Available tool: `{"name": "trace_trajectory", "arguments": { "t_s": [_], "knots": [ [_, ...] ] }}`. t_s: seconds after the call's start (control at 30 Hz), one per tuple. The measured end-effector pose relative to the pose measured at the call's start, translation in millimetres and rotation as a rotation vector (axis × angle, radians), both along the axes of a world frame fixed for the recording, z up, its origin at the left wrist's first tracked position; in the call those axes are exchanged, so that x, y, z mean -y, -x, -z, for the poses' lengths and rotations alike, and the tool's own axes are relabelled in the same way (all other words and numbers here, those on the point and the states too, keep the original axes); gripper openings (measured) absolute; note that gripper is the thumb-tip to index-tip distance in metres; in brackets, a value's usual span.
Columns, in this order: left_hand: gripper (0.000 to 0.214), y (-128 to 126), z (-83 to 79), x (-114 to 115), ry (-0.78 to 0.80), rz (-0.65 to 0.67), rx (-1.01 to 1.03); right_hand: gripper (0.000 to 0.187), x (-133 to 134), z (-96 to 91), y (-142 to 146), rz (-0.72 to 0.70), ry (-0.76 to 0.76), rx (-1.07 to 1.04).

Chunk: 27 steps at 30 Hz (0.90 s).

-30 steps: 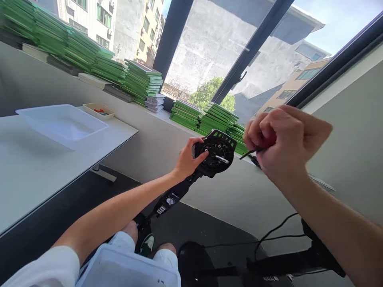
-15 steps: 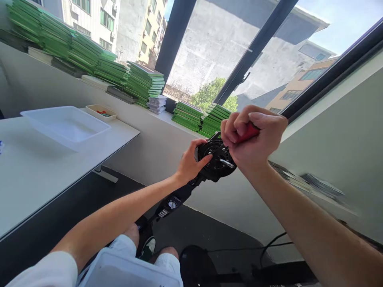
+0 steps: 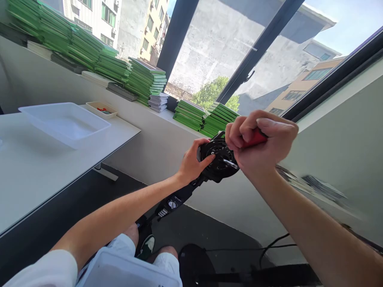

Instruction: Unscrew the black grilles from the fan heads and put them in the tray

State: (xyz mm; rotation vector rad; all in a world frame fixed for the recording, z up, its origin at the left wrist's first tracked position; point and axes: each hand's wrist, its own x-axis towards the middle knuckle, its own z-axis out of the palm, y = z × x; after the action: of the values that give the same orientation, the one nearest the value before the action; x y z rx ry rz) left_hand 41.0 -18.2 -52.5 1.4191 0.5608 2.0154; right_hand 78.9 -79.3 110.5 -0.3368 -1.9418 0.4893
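Observation:
A black stand fan's round motor housing [image 3: 220,173], with its grille and blades off, is at the middle of the view. My left hand [image 3: 193,161] grips its left edge, thumb pressed on the front face and fingers bent round behind. From the housing's centre a shiny metal rod [image 3: 230,163] sticks out. My right hand [image 3: 265,139] is wrapped in a fist round a red tool handle [image 3: 255,138] above the housing's right side; the tool's working end is hidden. Below the housing runs the fan's control panel [image 3: 172,204], with a silver knob and several buttons.
On the left, a white table [image 3: 36,167] carries a translucent plastic bin [image 3: 67,123] and a small tray [image 3: 112,113] of red and green pieces. Stacks of green books [image 3: 143,79] line the windowsill. A pale bin [image 3: 128,269] rests on my lap. Black cable [image 3: 269,249] lies lower right.
My right fist and the red handle have shifted slightly right and down. My left hand keeps its hold on the housing, which appears a little further right as the view shifts.

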Motion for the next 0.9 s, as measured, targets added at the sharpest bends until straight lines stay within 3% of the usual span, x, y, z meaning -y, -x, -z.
{"name": "trace_trajectory", "arguments": {
  "t_s": [0.13,0.47,0.57,0.67,0.83,0.9],
  "knots": [
    [0.039,0,-0.7,0,0.003,0.009,0.013,0.044,3,-1.8,-1,0.044,0.028,-0.013],
    [0.038,1,-4.5,4,0.025,-0.004,0.028,0.032,-3,5.9,2,-0.082,-0.04,-0.052],
    [0.038,3,-5.2,3,0.025,-0.01,0.024,0.031,-3,11.3,-8,-0.036,-0.199,0.018],
    [0.038,5,-5.6,1,0.021,-0.01,0.005,0.027,5,10.2,-30,0.09,-0.461,0.316],
    [0.034,6,-1.9,-6,-0.019,-0.046,-0.062,0.006,42,-6.0,-67,0.447,-0.91,0.927],
    [0.024,5,0.3,-7,-0.063,-0.073,-0.103,0.013,59,-10.1,-72,0.604,-1.032,1.066]
  ]
}}
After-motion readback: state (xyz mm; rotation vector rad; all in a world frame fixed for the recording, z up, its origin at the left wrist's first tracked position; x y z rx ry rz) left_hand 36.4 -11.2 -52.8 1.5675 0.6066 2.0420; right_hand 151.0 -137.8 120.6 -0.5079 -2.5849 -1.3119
